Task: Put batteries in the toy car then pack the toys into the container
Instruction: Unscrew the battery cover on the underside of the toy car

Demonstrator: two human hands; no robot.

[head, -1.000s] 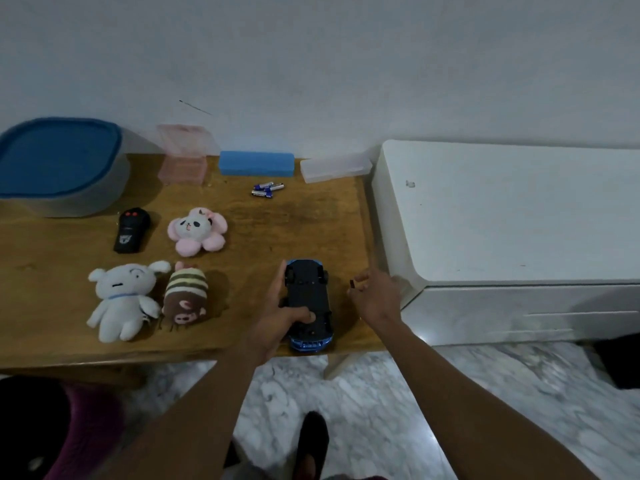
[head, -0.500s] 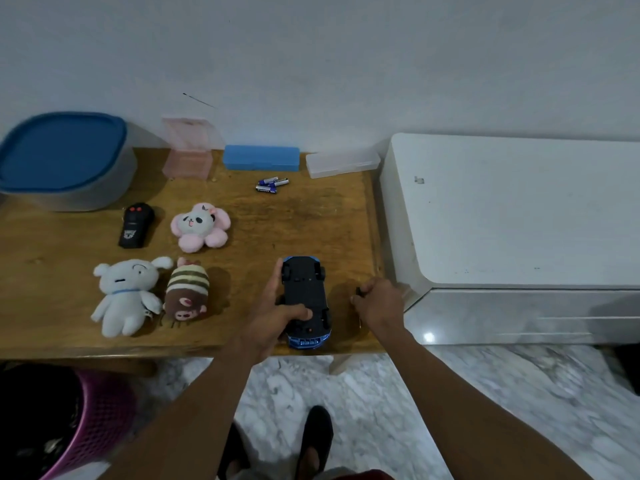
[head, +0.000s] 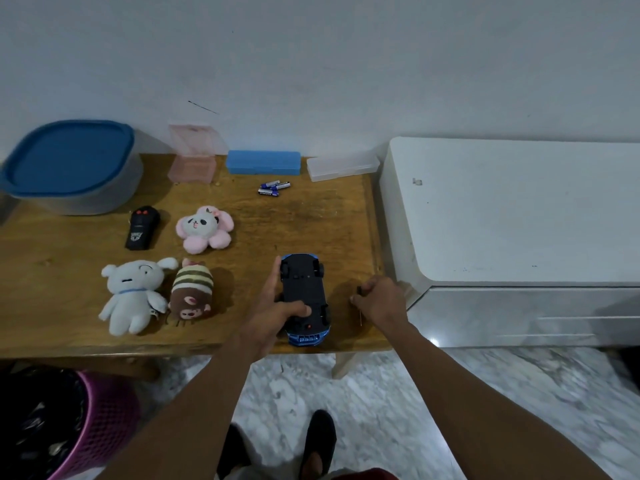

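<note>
At the bottom of the frame lies a marbled floor, with a purple mesh basket at lower left. On the near edge of the worn wooden table, the toy car lies upside down, its flat black plastic underside up and its glossy blue body beneath. The left hand grips it, thumb across the chassis and fingers along its left side. Just right of the car, not touching it, the right hand is curled round a thin tool. Further left sit fuzzy plush toys. Beyond, small cylindrical batteries lie loose. At upper left stands the rounded container under a blue lid.
</note>
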